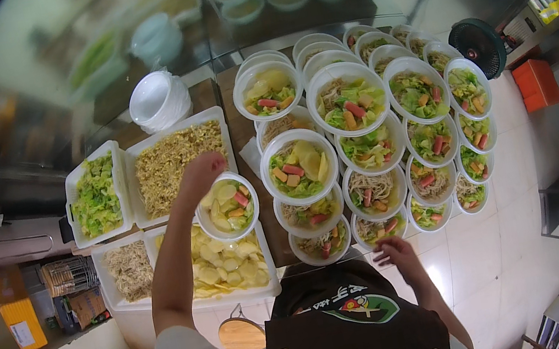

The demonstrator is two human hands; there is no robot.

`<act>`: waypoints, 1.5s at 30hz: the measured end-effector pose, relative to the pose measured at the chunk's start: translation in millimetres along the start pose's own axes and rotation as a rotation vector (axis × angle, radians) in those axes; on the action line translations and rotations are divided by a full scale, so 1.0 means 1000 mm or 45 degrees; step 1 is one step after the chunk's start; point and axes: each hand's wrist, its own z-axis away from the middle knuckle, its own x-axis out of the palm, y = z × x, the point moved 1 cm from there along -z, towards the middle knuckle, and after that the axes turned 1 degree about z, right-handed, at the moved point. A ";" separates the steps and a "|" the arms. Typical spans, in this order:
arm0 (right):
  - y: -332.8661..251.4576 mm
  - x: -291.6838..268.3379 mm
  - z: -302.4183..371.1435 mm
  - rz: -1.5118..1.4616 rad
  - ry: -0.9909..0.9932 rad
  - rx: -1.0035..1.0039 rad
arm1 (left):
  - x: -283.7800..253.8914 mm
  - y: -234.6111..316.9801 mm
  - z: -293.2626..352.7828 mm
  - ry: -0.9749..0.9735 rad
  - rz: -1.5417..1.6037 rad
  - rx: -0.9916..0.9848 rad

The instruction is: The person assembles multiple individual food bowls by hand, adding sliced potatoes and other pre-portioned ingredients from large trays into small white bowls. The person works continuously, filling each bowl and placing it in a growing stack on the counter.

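Note:
My left hand (205, 168) is closed above the tray of pale yellow sprout-like pieces (172, 160), next to the upper rim of a white bowl (227, 207). What its fingers hold, if anything, is hidden. That bowl contains potato slices, greens and pink sausage pieces, and overlaps the corner of a tray of thin potato slices (231, 261). My right hand (399, 256) is held low by the table's near edge, its fingers loosely curled and apart, holding nothing visible. Closest to it is a filled bowl (381, 226) in the front row.
Many filled white bowls, some stacked, crowd the right side, including one with potato slices (298, 167). Chopped lettuce (95, 196) and a pale shredded ingredient (129, 270) fill trays at left. Behind stand nested empty bowls (159, 100); a fan (478, 48) is far right.

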 end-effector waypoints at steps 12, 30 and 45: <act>-0.200 0.031 -0.132 -0.206 0.076 -0.384 | 0.045 0.013 0.064 0.386 -0.187 0.176; -0.198 0.076 -0.071 0.004 -0.065 -0.444 | 0.010 0.178 0.023 0.583 0.903 0.584; -0.065 0.107 0.037 0.096 -0.447 0.055 | 0.139 -0.051 0.247 0.336 -0.483 -0.501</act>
